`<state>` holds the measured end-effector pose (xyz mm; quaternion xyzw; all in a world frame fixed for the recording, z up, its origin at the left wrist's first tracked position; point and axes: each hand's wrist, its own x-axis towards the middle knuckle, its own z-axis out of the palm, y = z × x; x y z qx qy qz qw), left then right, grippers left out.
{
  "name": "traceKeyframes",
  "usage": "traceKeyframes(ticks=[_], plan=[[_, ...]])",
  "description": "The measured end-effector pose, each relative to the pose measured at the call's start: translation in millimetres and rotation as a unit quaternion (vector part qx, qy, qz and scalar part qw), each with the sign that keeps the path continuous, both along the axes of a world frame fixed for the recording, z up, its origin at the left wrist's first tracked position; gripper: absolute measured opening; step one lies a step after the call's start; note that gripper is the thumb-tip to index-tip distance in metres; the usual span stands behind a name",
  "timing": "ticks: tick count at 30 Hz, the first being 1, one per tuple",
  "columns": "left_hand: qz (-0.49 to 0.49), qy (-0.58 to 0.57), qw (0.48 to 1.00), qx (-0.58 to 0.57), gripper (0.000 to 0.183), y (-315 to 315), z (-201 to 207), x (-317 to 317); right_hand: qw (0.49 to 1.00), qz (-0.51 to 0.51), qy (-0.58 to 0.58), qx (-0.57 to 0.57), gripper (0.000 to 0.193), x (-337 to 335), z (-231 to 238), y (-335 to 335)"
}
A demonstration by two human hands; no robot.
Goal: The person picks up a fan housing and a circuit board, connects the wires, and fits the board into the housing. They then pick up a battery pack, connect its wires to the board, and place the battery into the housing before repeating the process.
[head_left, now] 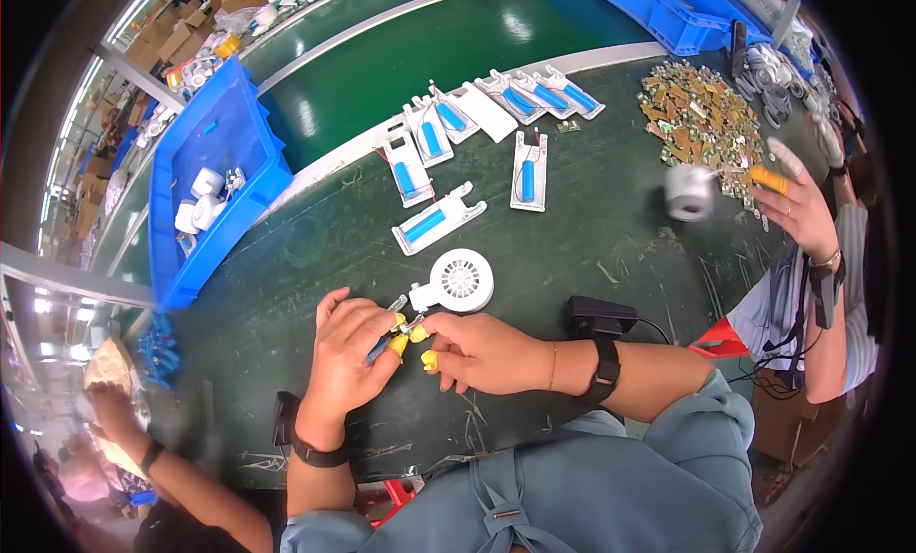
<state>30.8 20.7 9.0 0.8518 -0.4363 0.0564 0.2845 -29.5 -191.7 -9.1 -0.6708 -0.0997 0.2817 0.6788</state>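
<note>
My left hand (353,351) is closed around a slim blue part (379,351), most of it hidden by the fingers. Yellow covers sit on several fingertips of both hands. My right hand (482,353) reaches in from the right, thumb and forefinger pinched against the left fingertips. Small pale and metallic bits show at that meeting point, too small to make out. Just beyond the fingers lies a white handheld fan (461,279), its round grille facing up and its short neck pointing at my hands. Whether it is joined to what I hold, I cannot tell.
White shells with blue batteries (529,171) lie ahead, several in a row. A blue bin (224,238) with white parts stands left. Small circuit boards (701,114) are heaped at far right. A co-worker's hand (801,205) is near a blurred white part (689,192).
</note>
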Motion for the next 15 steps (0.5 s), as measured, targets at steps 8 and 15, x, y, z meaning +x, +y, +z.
traceKeyframes(ticks=[8, 15], plan=[[-0.006, 0.002, 1.000, -0.005, 0.031, -2, 0, 1, 0.993, -0.037, -0.113, -0.004, 0.022, -7, -4, 1], [-0.003, 0.014, 1.000, -0.009, 0.031, 1, -1, 2, 0.822, -0.269, -0.451, -0.221, 0.063, 5, 21, -21]])
